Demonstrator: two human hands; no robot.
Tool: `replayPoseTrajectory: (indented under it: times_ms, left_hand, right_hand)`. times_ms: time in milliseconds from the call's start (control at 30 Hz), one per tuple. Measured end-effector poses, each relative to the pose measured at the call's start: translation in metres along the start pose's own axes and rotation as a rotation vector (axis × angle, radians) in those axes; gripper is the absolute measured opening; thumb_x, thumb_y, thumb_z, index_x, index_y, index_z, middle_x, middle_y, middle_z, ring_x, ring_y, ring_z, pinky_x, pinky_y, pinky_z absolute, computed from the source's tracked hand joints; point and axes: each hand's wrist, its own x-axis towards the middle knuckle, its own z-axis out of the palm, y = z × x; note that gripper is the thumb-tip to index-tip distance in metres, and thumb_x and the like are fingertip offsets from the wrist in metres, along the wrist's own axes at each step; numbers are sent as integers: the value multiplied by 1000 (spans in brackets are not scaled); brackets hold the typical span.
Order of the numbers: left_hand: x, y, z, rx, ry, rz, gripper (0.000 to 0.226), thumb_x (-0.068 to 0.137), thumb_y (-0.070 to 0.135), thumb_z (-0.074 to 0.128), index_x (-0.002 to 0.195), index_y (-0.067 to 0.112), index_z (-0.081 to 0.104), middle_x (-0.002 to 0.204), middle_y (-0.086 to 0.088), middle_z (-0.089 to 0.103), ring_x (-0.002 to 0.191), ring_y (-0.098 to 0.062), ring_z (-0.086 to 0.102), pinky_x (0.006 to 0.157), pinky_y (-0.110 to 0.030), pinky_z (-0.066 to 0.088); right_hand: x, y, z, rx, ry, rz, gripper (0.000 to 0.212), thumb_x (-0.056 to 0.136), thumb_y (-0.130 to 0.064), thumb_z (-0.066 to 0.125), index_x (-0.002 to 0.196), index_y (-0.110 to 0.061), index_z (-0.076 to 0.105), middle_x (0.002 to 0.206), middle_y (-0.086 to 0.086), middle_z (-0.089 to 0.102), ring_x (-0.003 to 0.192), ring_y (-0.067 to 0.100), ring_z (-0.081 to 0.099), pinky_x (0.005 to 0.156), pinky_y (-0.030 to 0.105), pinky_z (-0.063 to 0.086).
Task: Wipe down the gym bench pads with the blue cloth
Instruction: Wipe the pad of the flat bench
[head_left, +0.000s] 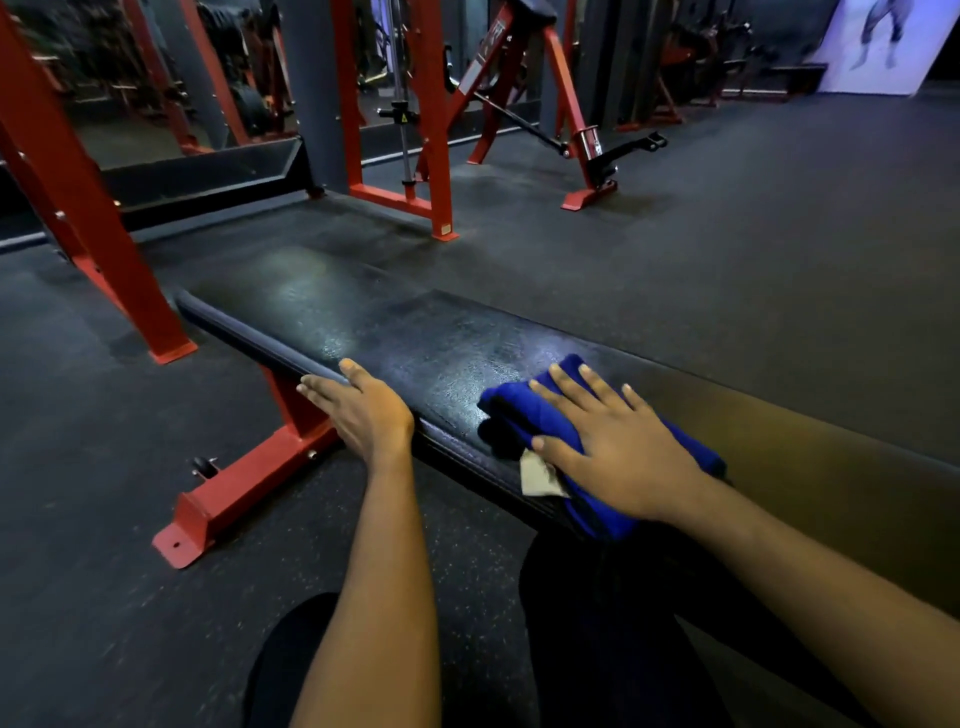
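Note:
A long black bench pad (363, 322) runs from the upper left to the lower right, shiny in its middle. The folded blue cloth (511, 410) lies on the pad near its front edge, with a pale tag sticking out at its near side. My right hand (608, 441) presses flat on the cloth with straight, spread fingers. My left hand (363, 410) rests on the pad's near edge to the left of the cloth, fingers straight, thumb on top.
The bench stands on a red steel frame (244, 488) with a foot on the dark rubber floor. Red rack uprights (88, 208) rise at the left and behind (436, 156). My dark-clothed knees fill the bottom of the view.

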Motion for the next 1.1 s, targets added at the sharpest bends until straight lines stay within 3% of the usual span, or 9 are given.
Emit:
replayPoseTrajectory:
  times_ms: [67,200,367,500,633,733,800,967,1100]
  left_hand:
    - [2,-3,2,-13,14,8,65,106,40,24,156,3,2,165,-11,-1,152,-21,6,118,-26,9]
    - [2,-6,3,-22,23,24,63,107,38,24,156,3,3,165,-11,-1,152,-20,3,117,-24,6]
    - [1,-5,2,-27,20,15,63,106,39,24,157,7,5,165,-8,1,152,-19,5,118,-25,7]
    - [3,-8,3,-42,29,11,63,106,41,23,157,8,5,165,-8,1,152,-19,5,119,-27,6]
    - [8,-14,8,-71,28,33,63,106,44,19,157,9,4,165,-6,-1,152,-17,1,123,-32,4]
    - [10,-17,11,-123,35,32,61,107,43,15,157,10,3,165,-5,-2,152,-15,-1,119,-26,1]
    - [7,-18,12,-149,21,33,61,106,44,14,157,11,2,165,-3,-4,151,-13,-2,117,-22,0]
    - [11,-16,5,-127,-27,45,61,107,40,14,157,7,4,165,-9,-3,151,-18,2,118,-24,3]
    - [12,-26,-11,-95,-124,75,58,108,35,15,156,6,6,165,-9,-3,151,-18,5,104,-9,2]
  right_hand:
    - [1,6,-2,9,-13,25,70,90,-73,14,155,-46,5,164,-18,-3,152,11,-7,122,47,5]
    - [69,18,-4,35,-14,84,63,99,-61,30,156,-41,12,166,-10,3,153,18,0,121,51,11]
    - [130,21,-4,66,-42,175,64,99,-61,29,157,-38,13,166,-6,4,153,22,3,119,53,10]
    - [74,11,-1,-20,-25,17,71,94,-70,22,156,-41,5,166,-9,-2,153,19,-5,121,55,7]
    - [28,5,-4,-9,-62,-71,87,75,-85,4,154,-48,-5,164,-15,-10,152,15,-13,121,56,3]
    - [51,-9,-2,-31,-57,-48,90,73,-87,5,154,-47,-2,165,-12,-7,153,19,-10,120,59,7]
    - [83,-24,2,-25,-43,-35,83,84,-83,17,156,-43,4,166,-8,-4,153,23,-6,119,60,8]
    - [165,-65,6,16,-62,-5,78,92,-74,29,157,-36,9,167,-2,-1,153,30,-4,117,64,8]
    - [154,-71,6,9,-73,-22,79,92,-75,27,158,-36,6,167,-3,-3,153,26,-5,118,63,5]
